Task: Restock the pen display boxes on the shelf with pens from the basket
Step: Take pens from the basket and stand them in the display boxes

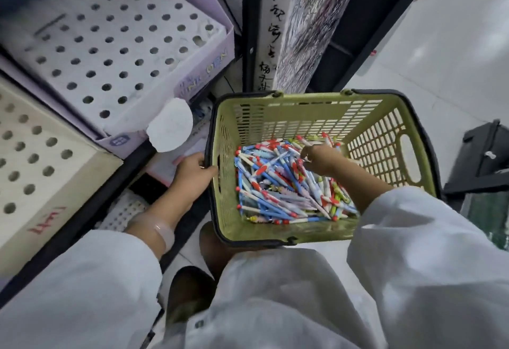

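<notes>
Hands: left (192,172) grips basket (278,98) rim (right (316,160) among pens (275,183)).

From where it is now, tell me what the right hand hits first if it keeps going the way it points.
Probably the pens: the right hand reaches down into the basket, fingers curled at the pile's top. Whether it already touches or grips one is unclear.

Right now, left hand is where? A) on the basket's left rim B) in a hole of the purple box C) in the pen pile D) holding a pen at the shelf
A: the left hand grips the left rim of the green basket, while the right hand reaches into the pens.
</notes>
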{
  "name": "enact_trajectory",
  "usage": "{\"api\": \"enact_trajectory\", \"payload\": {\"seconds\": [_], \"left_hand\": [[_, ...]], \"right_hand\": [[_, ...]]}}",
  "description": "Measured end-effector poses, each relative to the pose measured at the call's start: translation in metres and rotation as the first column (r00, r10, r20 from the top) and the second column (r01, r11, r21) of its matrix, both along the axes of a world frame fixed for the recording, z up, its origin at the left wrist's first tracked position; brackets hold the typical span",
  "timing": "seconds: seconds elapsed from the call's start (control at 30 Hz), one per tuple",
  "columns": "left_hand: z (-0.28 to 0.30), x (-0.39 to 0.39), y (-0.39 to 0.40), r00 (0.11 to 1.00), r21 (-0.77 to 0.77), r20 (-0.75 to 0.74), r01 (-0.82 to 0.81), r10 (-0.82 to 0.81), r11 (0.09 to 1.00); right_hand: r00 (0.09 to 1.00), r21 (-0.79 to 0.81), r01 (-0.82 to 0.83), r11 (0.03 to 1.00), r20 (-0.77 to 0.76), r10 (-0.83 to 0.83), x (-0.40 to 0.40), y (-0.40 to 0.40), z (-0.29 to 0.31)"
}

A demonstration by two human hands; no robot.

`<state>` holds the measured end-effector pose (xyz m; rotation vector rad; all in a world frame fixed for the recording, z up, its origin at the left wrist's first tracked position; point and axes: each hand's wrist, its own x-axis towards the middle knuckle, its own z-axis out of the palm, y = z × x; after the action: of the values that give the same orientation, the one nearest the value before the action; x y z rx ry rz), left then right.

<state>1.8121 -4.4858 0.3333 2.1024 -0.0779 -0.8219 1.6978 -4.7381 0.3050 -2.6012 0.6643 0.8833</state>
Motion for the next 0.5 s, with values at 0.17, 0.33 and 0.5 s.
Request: {"api": "enact_trajectory", "payload": {"seconds": [0.17,0.33,0.5], "left_hand": [[-0.007,0.000,-0.008,0.909,0.161,0.398,0.064,-0.124,0.985],[-0.007,-0.031,-0.048,0.591,0.192,0.765,0.167,-0.254,0.967],[-0.021,-0.060,-0.079,0.668,0.365,0.566,0.322,-0.483,0.873]], "right_hand": [[0.970,-0.057,-0.191,0.980,-0.165,0.179,0.009,0.000,-0.041],[0.996,-0.025,-0.091,0.996,0.002,0.091,0.016,-0.005,-0.074],[0.991,-0.126,-0.135,0.983,-0.010,0.135,0.004,0.009,-0.112]]}}
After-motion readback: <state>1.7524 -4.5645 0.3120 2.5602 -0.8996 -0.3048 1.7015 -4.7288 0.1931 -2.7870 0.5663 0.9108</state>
